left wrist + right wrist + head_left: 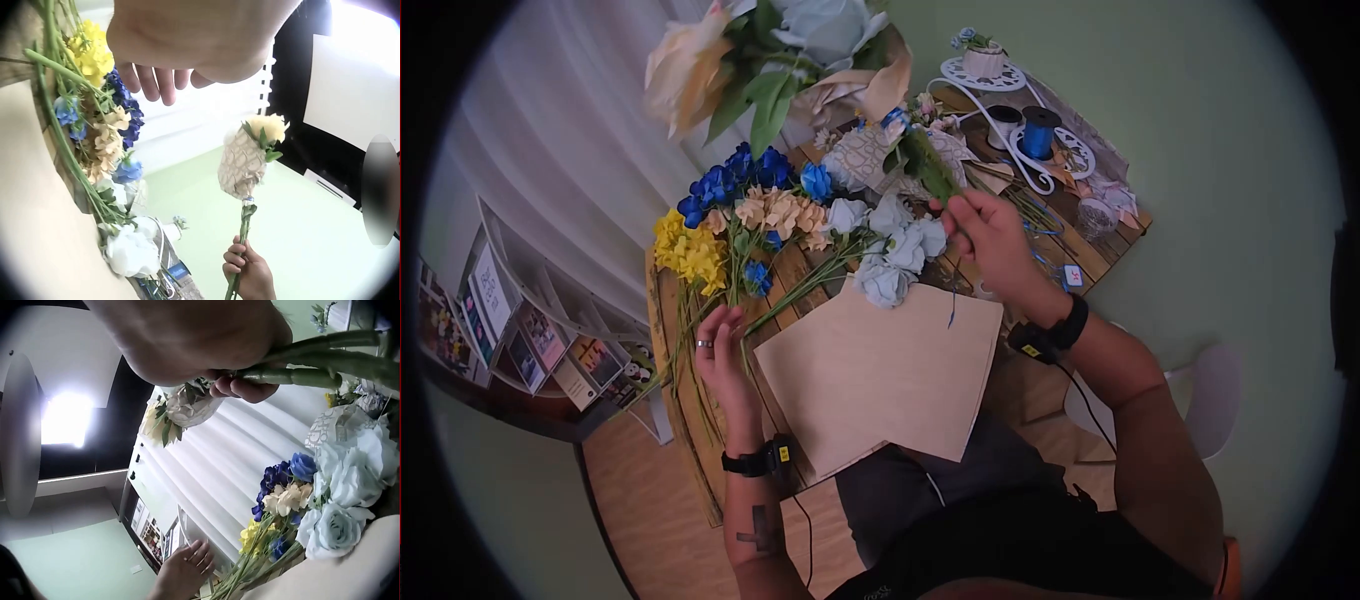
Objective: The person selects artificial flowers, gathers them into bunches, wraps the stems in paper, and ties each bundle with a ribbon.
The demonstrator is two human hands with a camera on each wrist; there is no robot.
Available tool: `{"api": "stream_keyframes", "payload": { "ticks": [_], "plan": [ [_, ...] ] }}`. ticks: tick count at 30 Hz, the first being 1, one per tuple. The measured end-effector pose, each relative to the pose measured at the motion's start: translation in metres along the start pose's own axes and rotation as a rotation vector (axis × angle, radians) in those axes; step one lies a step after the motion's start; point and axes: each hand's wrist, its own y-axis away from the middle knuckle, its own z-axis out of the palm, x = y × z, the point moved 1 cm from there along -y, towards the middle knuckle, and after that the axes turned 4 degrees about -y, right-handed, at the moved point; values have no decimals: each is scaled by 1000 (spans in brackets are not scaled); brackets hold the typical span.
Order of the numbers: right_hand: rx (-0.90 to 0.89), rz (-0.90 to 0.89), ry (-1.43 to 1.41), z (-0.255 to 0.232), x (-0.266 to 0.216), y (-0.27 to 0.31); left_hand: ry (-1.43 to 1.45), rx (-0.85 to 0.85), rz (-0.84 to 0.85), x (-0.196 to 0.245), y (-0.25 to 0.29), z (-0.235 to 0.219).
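Note:
My right hand (998, 245) grips the green stems (300, 369) of a bouquet held up above the table. Its head, with a cream flower (269, 127), a pale blue rose (825, 30) and patterned wrapping (239, 164), tilts away from the hand. My left hand (725, 365) is raised with relaxed fingers and holds nothing, beside the left edge of a large tan paper sheet (880, 375). Loose stems lie near it. The left wrist view shows the right hand (251, 275) with fingers curled round the stems.
Yellow flowers (690, 250), dark blue flowers (735, 180), peach flowers (783, 214) and pale blue roses (892, 255) lie along the wooden table (1115, 250). Behind them stand a white metal stand (1040, 180) and a blue ribbon spool (1038, 135). A magazine rack (550, 320) is at the left.

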Motion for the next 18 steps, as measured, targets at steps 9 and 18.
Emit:
{"api": "stream_keyframes", "payload": {
  "ticks": [9, 18],
  "plan": [
    [129, 112, 74, -68, -6, -112, 329, 63, -228, -58, -3, -45],
    [278, 223, 276, -106, 24, -129, 480, -96, -429, -76, -2, -46]
  ]
}}
